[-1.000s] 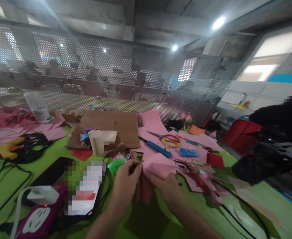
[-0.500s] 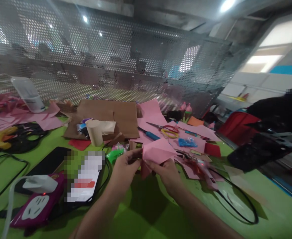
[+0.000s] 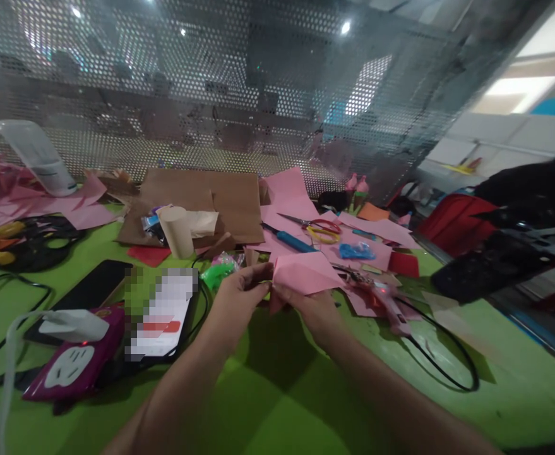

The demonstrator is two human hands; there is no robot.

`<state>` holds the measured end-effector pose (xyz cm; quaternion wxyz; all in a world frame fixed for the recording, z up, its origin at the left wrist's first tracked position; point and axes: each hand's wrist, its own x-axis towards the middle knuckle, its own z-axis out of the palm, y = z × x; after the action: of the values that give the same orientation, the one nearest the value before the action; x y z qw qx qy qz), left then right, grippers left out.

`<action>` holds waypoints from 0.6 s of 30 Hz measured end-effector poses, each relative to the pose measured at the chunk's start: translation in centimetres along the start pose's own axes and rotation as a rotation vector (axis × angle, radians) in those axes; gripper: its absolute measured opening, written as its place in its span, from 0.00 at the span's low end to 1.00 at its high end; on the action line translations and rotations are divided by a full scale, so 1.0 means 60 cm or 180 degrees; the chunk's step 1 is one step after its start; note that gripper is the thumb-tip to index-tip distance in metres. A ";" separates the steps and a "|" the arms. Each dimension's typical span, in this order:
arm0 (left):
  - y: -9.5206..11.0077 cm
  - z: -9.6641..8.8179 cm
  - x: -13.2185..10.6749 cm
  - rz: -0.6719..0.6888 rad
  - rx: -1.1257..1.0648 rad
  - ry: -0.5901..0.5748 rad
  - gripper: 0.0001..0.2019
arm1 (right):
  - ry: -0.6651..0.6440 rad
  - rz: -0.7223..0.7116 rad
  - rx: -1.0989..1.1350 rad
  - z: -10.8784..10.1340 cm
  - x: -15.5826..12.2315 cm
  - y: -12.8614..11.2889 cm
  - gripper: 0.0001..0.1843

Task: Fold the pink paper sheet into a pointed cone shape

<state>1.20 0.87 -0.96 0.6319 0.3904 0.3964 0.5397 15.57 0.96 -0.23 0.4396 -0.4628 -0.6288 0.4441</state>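
A folded piece of pink paper [image 3: 305, 273] is held above the green table between my two hands. My left hand [image 3: 246, 292] pinches its left edge, thumb and fingers closed. From below and to the right, my right hand [image 3: 308, 308] grips the lower edge, with its fingers partly hidden behind the paper. Right of the paper lies a pink glue gun [image 3: 391, 306] with a small red light. Beyond are scissors [image 3: 322, 229] with red and yellow handles, a blue-handled tool [image 3: 296, 241] and a blue plastic packet [image 3: 357, 251].
To the left are a phone [image 3: 163, 316] with a lit screen, a purple power strip [image 3: 76, 370] and a white charger [image 3: 76, 325]. A cardboard tube [image 3: 177, 232] stands before brown cardboard [image 3: 234, 202]. Perforated metal [image 3: 187, 114] rises behind. A person in dark clothing [image 3: 533, 183] is at the right.
The camera view has tilted down, so the table's things sit higher in the picture. The pink paper has tipped flatter and extends further right, still in both hands.
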 end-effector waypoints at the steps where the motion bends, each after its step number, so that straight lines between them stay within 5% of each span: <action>1: 0.000 0.000 0.000 -0.0014 -0.0006 -0.0039 0.17 | -0.0004 0.0002 -0.0029 0.000 0.000 0.001 0.19; 18: 0.007 0.005 -0.007 -0.0197 -0.0153 -0.0218 0.17 | 0.0172 -0.0039 -0.0108 -0.003 0.004 0.014 0.18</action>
<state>1.24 0.47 -0.41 0.6707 0.3809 0.3732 0.5156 15.87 1.39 -0.94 0.4512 -0.4782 -0.6269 0.4180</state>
